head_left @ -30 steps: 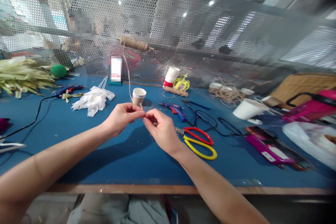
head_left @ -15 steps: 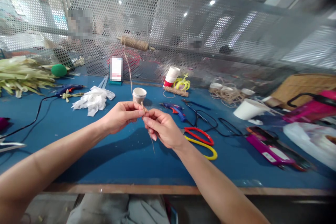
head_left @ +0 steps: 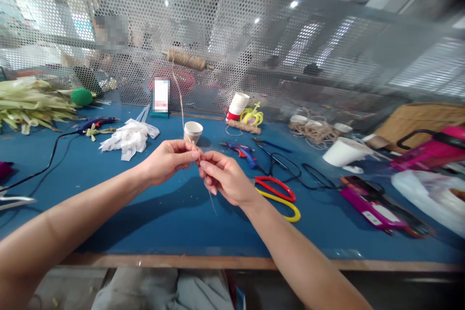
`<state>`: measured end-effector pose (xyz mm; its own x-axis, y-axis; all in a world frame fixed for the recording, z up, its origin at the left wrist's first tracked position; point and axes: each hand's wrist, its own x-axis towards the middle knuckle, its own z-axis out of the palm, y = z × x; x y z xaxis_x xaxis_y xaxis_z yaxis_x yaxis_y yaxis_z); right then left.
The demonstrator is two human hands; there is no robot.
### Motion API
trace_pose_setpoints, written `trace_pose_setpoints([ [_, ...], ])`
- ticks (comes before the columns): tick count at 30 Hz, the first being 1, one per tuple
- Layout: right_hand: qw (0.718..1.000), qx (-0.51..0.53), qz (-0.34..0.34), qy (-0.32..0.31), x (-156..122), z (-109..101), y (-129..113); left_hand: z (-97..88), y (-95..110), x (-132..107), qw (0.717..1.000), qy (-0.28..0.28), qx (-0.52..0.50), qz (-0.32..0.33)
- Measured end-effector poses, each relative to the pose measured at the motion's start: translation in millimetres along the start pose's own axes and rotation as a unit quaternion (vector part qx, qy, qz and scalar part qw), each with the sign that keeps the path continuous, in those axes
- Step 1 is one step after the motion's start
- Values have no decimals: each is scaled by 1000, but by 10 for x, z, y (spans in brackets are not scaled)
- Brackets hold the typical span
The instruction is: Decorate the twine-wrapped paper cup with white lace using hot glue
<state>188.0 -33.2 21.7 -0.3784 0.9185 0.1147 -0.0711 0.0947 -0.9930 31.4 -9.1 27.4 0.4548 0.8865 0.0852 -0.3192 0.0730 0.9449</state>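
Observation:
My left hand (head_left: 173,160) and my right hand (head_left: 223,177) meet over the middle of the blue table, fingertips pinched together. Between them is a small piece of tan twine (head_left: 194,147), mostly covered by the fingers. A thin loose end (head_left: 212,202) hangs below my right fingers. Just behind the hands stands a small white cup (head_left: 193,131). A strand (head_left: 178,89) runs down from the twine spool (head_left: 187,59) on the perforated screen toward the cup and hands; where it ends is hidden.
Right of my hands lie scissors with red and yellow handles (head_left: 279,189), a blue glue gun (head_left: 242,151) and black cables. White lace strips (head_left: 131,136) and pale husks (head_left: 29,101) lie left. A magenta device (head_left: 374,206) and a white roll (head_left: 345,151) sit at right.
My fingers shift slightly on the twine, and its upper tip now leans more to the left. The hanging end has swung a little to the right.

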Motion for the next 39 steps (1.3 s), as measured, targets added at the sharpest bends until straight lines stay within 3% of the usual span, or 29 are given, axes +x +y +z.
trace_pose_setpoints([
  [4, 999, 40, 9, -32, 6, -17, 4, -11, -13, 5, 999, -33, -35, -14],
  [11, 993, -104, -38, 26, 1, 6, 10, 10, -27, 17, 998, 47, 6, -30],
  [17, 986, -147, -58, 55, -23, 35, 11, 12, -18, -6, 998, 49, 47, 8],
  [24, 999, 30, -7, -36, -3, -9, 23, -39, -7, 2, 998, -52, -20, -22],
  [27, 999, 41, -10, -34, 9, -16, 34, -45, -8, 2, 998, -55, -33, -27],
  [34, 987, -143, -61, 47, -3, -10, 4, -36, -21, 18, 999, -4, -21, -33],
  [39, 975, -199, -66, 68, -11, 7, -14, -37, -34, 36, 998, 34, 58, -5],
])
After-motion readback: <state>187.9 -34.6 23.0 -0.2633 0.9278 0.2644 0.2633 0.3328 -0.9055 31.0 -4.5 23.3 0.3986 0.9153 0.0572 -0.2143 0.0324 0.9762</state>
